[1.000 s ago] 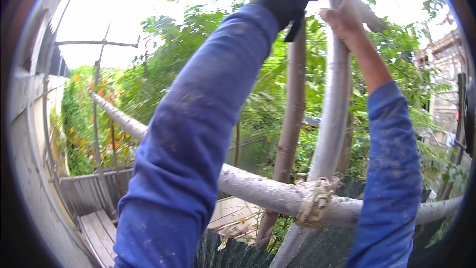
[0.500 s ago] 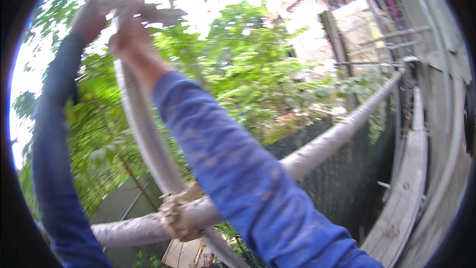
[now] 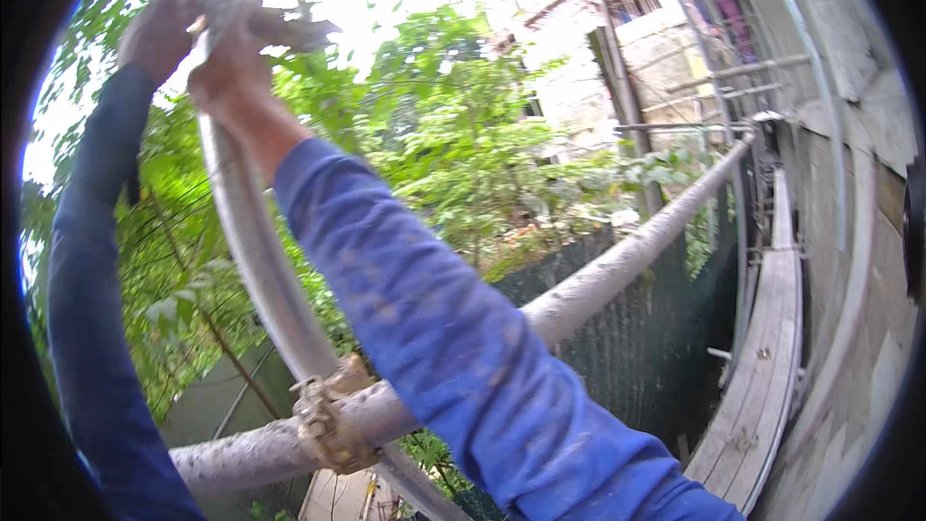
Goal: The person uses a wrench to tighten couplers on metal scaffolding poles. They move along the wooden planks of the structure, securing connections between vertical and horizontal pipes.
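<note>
Both my arms, in blue sleeves, reach up to an upright metal scaffold pole (image 3: 253, 232) at the left. My right hand (image 3: 231, 77) is closed in front of the pole, near its top. A dark, flat-looking piece (image 3: 297, 34) juts out to the right beside its fingers; blur hides its kind. On the pole's left side, my left hand (image 3: 157, 31) is closed with its fingertips against the same spot; what they grip is hidden. Lower down, a rusty scaffold clamp (image 3: 333, 417) joins the upright to a horizontal pole (image 3: 627, 260), which passes behind my right forearm.
At the right, a narrow plank walkway (image 3: 748, 396) runs along a grey wall (image 3: 849, 222). Dark corrugated sheeting (image 3: 617, 347) stands below the horizontal pole. Leafy branches (image 3: 434, 145) fill the space beyond, with an unfinished building (image 3: 646, 48) behind.
The whole view has shifted slightly, so the poles, arms and walkway sit further left. Both hands stay at the same spot on the upright pole.
</note>
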Motion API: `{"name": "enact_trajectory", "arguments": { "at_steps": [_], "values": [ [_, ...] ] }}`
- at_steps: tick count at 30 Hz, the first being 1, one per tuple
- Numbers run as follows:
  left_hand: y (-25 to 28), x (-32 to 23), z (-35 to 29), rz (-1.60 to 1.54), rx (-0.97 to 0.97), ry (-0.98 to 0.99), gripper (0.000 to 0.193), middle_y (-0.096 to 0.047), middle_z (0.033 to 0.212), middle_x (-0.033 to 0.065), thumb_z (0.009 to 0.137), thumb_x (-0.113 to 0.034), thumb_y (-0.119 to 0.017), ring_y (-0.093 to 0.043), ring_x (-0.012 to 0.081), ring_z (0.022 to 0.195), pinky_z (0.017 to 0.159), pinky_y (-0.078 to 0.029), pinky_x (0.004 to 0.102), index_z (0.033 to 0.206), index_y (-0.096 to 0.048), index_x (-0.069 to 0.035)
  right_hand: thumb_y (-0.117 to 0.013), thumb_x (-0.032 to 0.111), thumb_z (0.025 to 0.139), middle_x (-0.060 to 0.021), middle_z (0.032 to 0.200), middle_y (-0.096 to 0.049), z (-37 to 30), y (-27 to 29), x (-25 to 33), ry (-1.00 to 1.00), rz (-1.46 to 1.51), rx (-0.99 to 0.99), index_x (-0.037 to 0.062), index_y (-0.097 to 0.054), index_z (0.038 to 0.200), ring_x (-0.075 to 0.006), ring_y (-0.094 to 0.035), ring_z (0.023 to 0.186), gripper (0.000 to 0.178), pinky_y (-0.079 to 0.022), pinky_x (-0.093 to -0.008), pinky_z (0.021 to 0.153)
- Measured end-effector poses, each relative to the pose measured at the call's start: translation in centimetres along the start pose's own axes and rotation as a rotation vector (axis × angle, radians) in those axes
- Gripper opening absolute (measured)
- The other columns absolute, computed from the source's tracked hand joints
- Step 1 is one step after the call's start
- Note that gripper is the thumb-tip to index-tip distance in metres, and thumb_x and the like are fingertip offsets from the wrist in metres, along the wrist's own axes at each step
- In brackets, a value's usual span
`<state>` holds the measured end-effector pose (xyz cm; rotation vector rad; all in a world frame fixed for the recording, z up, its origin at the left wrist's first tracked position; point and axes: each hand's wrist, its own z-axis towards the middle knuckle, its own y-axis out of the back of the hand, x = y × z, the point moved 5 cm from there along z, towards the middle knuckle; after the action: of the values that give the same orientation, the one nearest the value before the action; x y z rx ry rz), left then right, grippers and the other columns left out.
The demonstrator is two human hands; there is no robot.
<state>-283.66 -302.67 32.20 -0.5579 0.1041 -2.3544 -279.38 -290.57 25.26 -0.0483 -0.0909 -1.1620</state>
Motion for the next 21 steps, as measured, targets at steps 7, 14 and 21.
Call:
{"name": "enact_trajectory", "arguments": {
  "at_steps": [7, 14, 21],
  "values": [
    [1.6, -7.2, -0.5, 0.109, 0.012, 0.052, 0.031, -0.060, 0.116, 0.0184, 0.084, -0.013, -0.056, -0.067, 0.0358, 0.097, 0.083, -0.054, 0.0466, 0.111, -0.062, -0.001, -0.066, 0.017, 0.078, -0.0284, 0.138, -0.050, -0.9, 5.5, 0.2, 0.152, -0.096, -0.092, -0.0015, -0.003, 0.154, -0.0421, -0.053, 0.125, 0.100, -0.042, -0.0450, 0.105],
    [-1.6, -3.8, 2.8, -0.227, 0.160, -0.346, 0.026, -0.071, 0.100, 0.0167, 0.082, -0.008, -0.055, -0.069, 0.0312, 0.089, 0.083, -0.055, 0.0425, 0.100, -0.074, -0.009, -0.068, 0.018, 0.078, -0.0247, 0.133, -0.054, -1.1, 5.2, 0.0, -0.037, -0.269, -0.033, 0.0049, -0.003, 0.153, -0.0386, -0.056, 0.121, 0.101, -0.046, -0.0439, 0.101],
    [-1.4, 4.5, 2.3, -0.509, 0.376, -0.041, 0.047, -0.063, 0.125, 0.0159, 0.088, -0.007, -0.058, -0.060, 0.0271, 0.116, 0.099, -0.045, 0.0408, 0.134, -0.057, -0.012, -0.070, 0.002, 0.075, -0.0314, 0.127, -0.054, 0.3, -2.4, 0.4, -0.025, 0.004, -0.108, 0.0064, -0.006, 0.150, -0.0407, -0.059, 0.117, 0.099, -0.051, -0.0428, 0.097]
  ]
}}
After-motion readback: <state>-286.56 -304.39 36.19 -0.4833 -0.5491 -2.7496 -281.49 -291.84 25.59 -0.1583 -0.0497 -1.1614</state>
